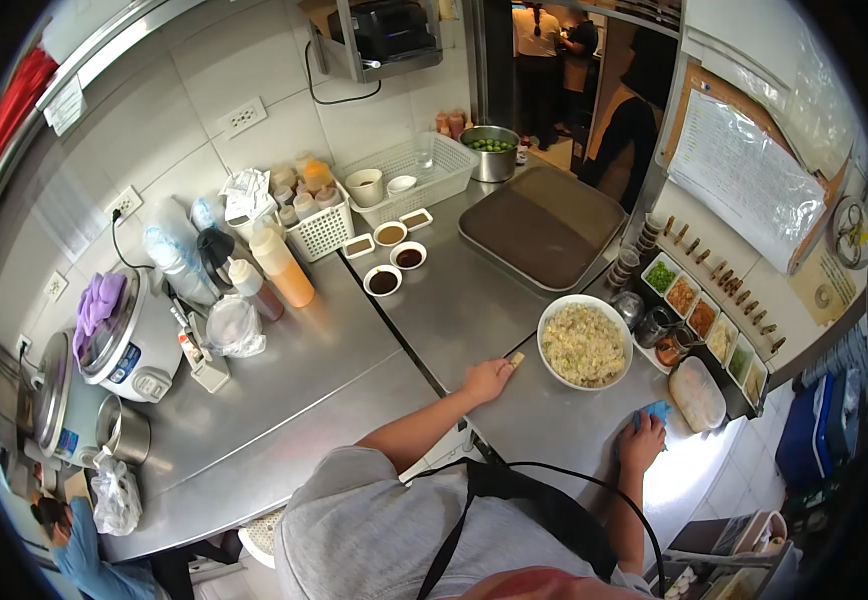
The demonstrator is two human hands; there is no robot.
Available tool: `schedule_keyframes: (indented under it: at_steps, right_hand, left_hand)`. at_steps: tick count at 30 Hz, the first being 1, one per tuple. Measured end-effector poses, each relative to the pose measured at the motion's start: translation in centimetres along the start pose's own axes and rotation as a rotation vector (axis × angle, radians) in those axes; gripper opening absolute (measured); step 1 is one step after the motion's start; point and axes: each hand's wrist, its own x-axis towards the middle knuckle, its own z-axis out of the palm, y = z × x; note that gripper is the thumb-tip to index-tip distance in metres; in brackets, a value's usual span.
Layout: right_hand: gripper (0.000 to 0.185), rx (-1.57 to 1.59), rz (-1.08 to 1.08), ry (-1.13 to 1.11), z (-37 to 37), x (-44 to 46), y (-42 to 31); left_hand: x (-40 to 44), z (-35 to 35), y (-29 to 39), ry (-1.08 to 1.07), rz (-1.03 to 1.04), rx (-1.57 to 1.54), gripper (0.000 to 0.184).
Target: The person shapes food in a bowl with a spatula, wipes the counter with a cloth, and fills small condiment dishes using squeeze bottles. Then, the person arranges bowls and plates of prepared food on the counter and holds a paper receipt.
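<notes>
My left hand (489, 381) rests by the steel counter, fingers closed on a small tan wooden clothespin (517, 360) whose end sticks out toward the bowl. Under my right hand (643, 443), bunched in its fingers, is a blue cloth (657, 411) on the counter at the right. Between and beyond both hands stands a white bowl (544, 368) full of fried rice (584, 343). Just past the right hand lies a clear plastic container (697, 394) with pale contents.
Toppings tray (721, 329) lines the right wall below a row of clothespins (733, 280). A brown tray (542, 225) lies at the back. Small sauce bowls (383, 281), squeeze bottles (282, 266) and rice cookers (134, 345) stand leftward. Another person (104, 545) is at lower left.
</notes>
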Motion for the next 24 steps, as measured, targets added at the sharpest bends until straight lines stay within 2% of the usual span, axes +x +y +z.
schedule_keyframes:
  at_steps: [1, 3, 4, 6, 7, 8, 9, 10, 11, 14, 15, 16, 19, 20, 21, 22, 24]
  right_hand:
    - [0.034, 0.002, -0.003, 0.006, 0.0, 0.0, -0.1]
    - [0.034, -0.021, -0.064, 0.183, 0.1, -0.2, -0.4]
    - [0.035, -0.032, -0.091, 0.272, 0.3, -0.2, -0.7]
    - [0.034, 0.268, -0.221, 0.189, 0.7, -1.0, -2.9]
    - [0.034, 0.416, -0.279, 0.142, 1.0, -1.7, -4.5]
    - [0.033, 0.762, -0.118, -0.209, 1.4, -2.4, -6.4]
    - [0.030, 0.974, -0.072, -0.323, 2.6, -3.3, -8.0]
    - [0.031, 1.122, -0.041, -0.422, 1.5, -3.9, -9.6]
    - [0.027, 1.020, -0.031, -0.495, 1.3, -4.1, -10.5]
    - [0.024, 1.089, -0.044, -0.622, -0.5, -3.1, -10.5]
    - [0.023, 1.097, -0.050, -0.636, -1.6, -2.6, -10.1]
    - [0.022, 1.105, -0.070, -0.653, -2.5, -1.6, -9.5]
    - [0.017, 1.196, 0.038, -0.433, -3.5, 3.7, -6.3]
    - [0.016, 1.273, 0.076, -0.369, -4.2, 6.5, -5.1]
    - [0.013, 1.071, 0.072, -0.307, -7.8, 9.4, -4.4]
    - [0.015, 1.257, 0.098, -0.230, -7.8, 12.1, -3.1]
    - [0.017, 1.321, 0.279, -0.196, -7.9, 18.1, -0.8]
  left_hand:
    - [-0.9, 0.1, 0.9, -0.052, -0.021, -0.083, 0.027]
    - [-2.8, 0.2, 2.6, -0.157, -0.064, -0.248, 0.027]
    - [-3.6, 0.8, 2.8, -0.152, -0.014, -0.226, 0.027]
    - [-4.5, 2.0, 3.2, -0.142, 0.100, -0.180, 0.026]
    - [-4.4, 2.4, 3.0, -0.092, 0.194, -0.134, 0.026]
    - [-4.4, 3.1, 2.6, -0.056, 0.287, -0.090, 0.026]
    - [-5.0, 4.3, 2.5, -0.043, 0.384, -0.053, 0.025]
    - [-5.6, 4.0, 3.8, -0.147, 0.310, -0.139, 0.025]
    - [-5.7, 3.2, 5.1, -0.267, 0.238, -0.219, 0.025]
    - [-5.4, 4.1, 4.7, -0.313, 0.170, -0.292, 0.026]
    - [-5.0, 4.4, 4.1, -0.296, 0.170, -0.345, 0.024]
    - [-4.8, 3.8, 4.7, -0.190, 0.194, -0.336, 0.025]
    - [-2.0, 2.6, 4.4, 0.222, 0.292, -0.246, 0.032]
    - [-1.1, 1.8, 4.3, 0.268, 0.203, -0.073, 0.036]
    - [-0.4, 1.3, 4.2, 0.317, 0.111, 0.100, 0.041]
    - [-0.1, 1.7, 3.8, 0.337, 0.083, 0.226, 0.043]
    - [0.7, 2.8, 3.0, 0.381, 0.024, 0.479, 0.049]
